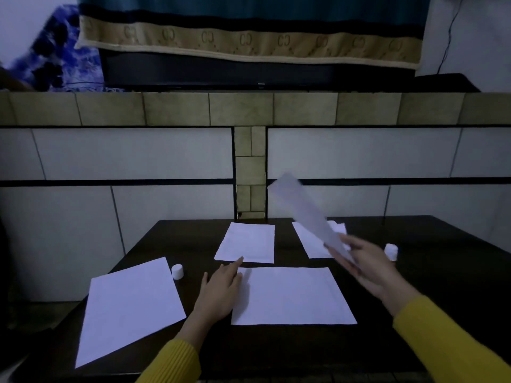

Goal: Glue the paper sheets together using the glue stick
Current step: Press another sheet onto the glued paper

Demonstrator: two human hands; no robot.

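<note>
The lifted sheet (307, 214) is light and limp; held at 1 end it should flex and flutter, so a flat pinch near an edge looks the safest hold, and both hands would steady it better when it is laid down. The right hand (362, 261) grasps its lower end, fingers fairly straight along the paper with the thumb on top, forearm raised from the right and the sheet angled up and away over the table (276, 346). The left hand (221, 288) is released, palm down, fingers straight, index tip at the near edge of the far sheet (247, 241), beside the near sheet (293, 297). 2 white caps or glue sticks, I cannot tell which, stand at left (177, 271) and right (391, 251). Another sheet (130, 308) lies at left
</note>
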